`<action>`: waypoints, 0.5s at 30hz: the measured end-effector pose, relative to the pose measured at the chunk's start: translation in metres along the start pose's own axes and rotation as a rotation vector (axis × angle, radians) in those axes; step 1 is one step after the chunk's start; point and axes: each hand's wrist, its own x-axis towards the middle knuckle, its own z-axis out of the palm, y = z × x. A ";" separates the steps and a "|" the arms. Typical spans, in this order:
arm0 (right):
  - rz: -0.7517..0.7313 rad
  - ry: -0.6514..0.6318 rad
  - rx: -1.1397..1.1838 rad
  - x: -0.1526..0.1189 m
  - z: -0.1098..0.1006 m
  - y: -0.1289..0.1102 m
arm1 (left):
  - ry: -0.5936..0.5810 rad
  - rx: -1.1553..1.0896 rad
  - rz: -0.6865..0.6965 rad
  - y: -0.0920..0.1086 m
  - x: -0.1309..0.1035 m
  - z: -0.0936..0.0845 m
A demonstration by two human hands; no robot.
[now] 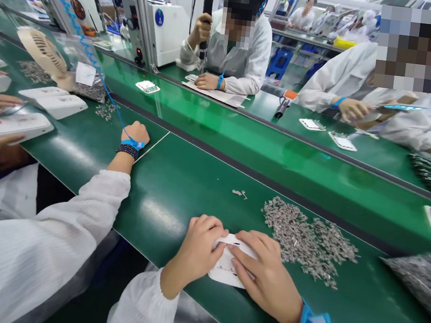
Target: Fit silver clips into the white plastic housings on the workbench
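A white plastic housing [224, 275] with rounded corners and small slots lies on the green bench in front of me. My left hand [201, 245] grips its left edge, fingers curled over the far side and thumb on top. From the right, my right hand [268, 274] holds the same housing, with fingers laid across its upper face and partly hiding it. A blue wrist strap [308, 322] circles my right wrist. Just beyond my right hand spreads a heap of small metal parts [300, 238], and a few more small metal parts [240, 193] lie past the housing.
At left, a co-worker's arm [127, 146] reaches onto the bench; other hands hold a white housing [21, 125] there. A bag of metal parts [424, 273] sits at right. Behind the raised green strip [278, 153], a person works with an electric screwdriver [206, 20].
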 end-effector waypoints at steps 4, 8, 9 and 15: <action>-0.020 -0.033 -0.009 0.005 -0.003 -0.003 | 0.021 0.020 0.018 -0.001 0.001 0.002; -0.047 -0.034 -0.047 0.007 -0.004 -0.006 | 0.061 0.073 0.055 -0.001 0.001 0.004; -0.047 -0.029 -0.051 0.008 -0.003 -0.006 | 0.075 0.087 0.066 -0.001 0.001 0.005; 0.015 0.004 -0.012 0.017 0.005 0.001 | 0.102 0.124 0.084 -0.001 -0.001 0.006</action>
